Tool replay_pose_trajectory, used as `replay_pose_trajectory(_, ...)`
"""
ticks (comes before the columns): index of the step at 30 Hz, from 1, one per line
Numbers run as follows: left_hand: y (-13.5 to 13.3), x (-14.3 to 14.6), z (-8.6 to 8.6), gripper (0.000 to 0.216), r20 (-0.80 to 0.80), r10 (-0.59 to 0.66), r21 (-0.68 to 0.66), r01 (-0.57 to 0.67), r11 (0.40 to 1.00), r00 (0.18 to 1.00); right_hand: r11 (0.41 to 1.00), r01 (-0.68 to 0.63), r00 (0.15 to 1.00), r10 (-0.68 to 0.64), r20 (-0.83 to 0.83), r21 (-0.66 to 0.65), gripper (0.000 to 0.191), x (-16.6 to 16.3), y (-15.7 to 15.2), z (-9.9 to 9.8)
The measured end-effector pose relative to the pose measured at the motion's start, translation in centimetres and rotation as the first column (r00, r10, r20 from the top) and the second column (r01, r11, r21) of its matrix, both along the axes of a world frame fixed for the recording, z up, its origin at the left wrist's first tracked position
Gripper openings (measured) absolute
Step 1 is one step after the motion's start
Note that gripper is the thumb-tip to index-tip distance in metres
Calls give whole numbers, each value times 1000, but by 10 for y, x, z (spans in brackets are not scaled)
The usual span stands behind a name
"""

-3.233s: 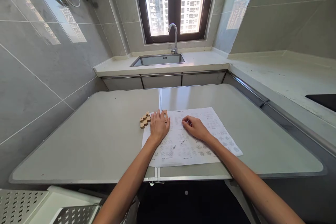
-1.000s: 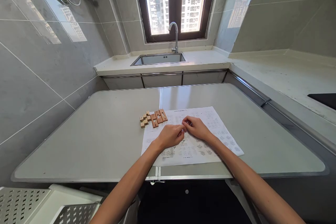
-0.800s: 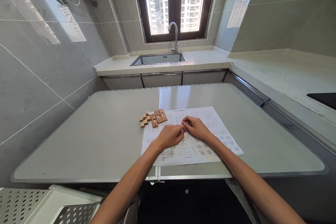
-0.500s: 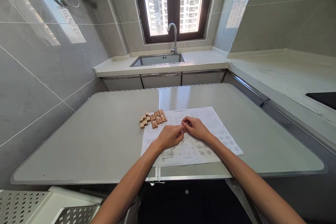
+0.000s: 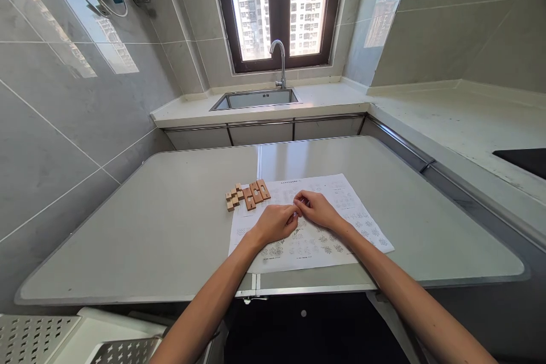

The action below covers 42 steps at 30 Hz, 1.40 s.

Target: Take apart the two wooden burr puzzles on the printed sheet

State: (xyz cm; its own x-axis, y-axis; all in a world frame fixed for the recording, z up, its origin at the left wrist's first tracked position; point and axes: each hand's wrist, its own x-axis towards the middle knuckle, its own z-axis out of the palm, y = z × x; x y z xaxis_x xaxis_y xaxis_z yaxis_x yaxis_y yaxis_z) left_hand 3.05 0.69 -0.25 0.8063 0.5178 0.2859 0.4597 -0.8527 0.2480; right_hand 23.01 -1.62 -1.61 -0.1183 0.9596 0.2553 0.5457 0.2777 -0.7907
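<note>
My left hand [image 5: 276, 222] and my right hand [image 5: 316, 207] meet fingertip to fingertip over a white printed sheet [image 5: 309, 256]. The fingers of both are curled in a pinch, and whatever may be between them is too small or hidden to make out. Rows of small line drawings and print cover the sheet, partly under my hands and right forearm. Beyond my left hand, at the sheet's upper left corner, lie several flat brown wooden pieces with cut-out slots [image 5: 256, 192]. Small pale wooden blocks [image 5: 234, 198] sit close against them on the left.
The pale table [image 5: 162, 227] has a metal seam down its middle. Behind it is a white counter with a sink [image 5: 260, 99] and a tap [image 5: 281, 62] under a window. A white perforated plastic item [image 5: 63, 335] stands below the table's left front edge.
Both hands keep the same pinch over the sheet with hardly any movement. The whole view has shifted very slightly; the wooden pieces lie as before.
</note>
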Motion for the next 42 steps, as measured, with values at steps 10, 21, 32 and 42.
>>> replay_pose_trajectory(10,1,0,-2,14,14,2,5,-2,1000,1000,1000,4,1000,-4,8,-3,16,0,1,0)
replay_pose_trajectory(21,1,0,-3,15,19,-4,12,4,1000,1000,1000,6,1000,-6,-6,-15,15,-1,-1,3)
replay_pose_trajectory(32,1,0,-2,15,22,-9,11,9,1000,1000,1000,8,1000,-8,1,-23,14,0,0,1)
replay_pose_trajectory(42,0,0,-2,16,36,-11,8,10,1000,999,1000,-2,1000,2,-2,-17,16,0,-1,2)
